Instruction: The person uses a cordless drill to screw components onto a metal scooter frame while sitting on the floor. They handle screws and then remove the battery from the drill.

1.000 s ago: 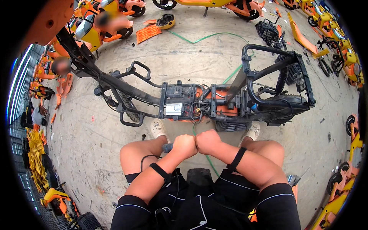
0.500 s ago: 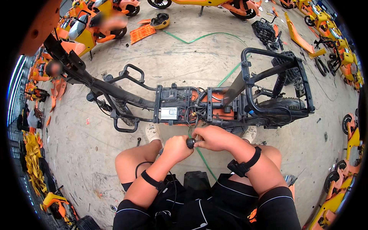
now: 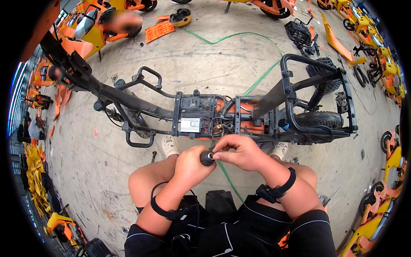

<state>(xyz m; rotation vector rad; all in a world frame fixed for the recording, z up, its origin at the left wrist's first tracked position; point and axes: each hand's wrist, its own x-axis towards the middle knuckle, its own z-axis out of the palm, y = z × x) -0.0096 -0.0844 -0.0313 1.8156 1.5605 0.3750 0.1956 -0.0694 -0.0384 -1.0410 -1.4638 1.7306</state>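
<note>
My left hand (image 3: pixel 190 166) is closed around a tool whose black, ribbed round end looks like a drill chuck (image 3: pixel 207 158); the rest of it is hidden in the fist. With thumb and index finger pinched together, my right hand (image 3: pixel 239 153) is at the metal opening of that chuck. Whatever sits between these fingertips is too small to name. Just beyond both hands lies a stripped electric scooter frame (image 3: pixel 145 104), black with an orange tray (image 3: pixel 247 113), loose wires (image 3: pixel 220 121) and a silver control box (image 3: pixel 190 125) in its middle.
A green hose (image 3: pixel 231 183) runs along the concrete floor beneath the frame. Beyond it lie a yellow helmet (image 3: pixel 180 17), an orange mat (image 3: pixel 159 31) and a black basket (image 3: pixel 298 36). Yellow-orange scooters (image 3: pixel 387 188) stand around. A person (image 3: pixel 36 128) is at the far left.
My left hand has turned, so the chuck's open end now faces my right hand more. My right fingertips have shifted slightly left onto its opening. The view has moved a little.
</note>
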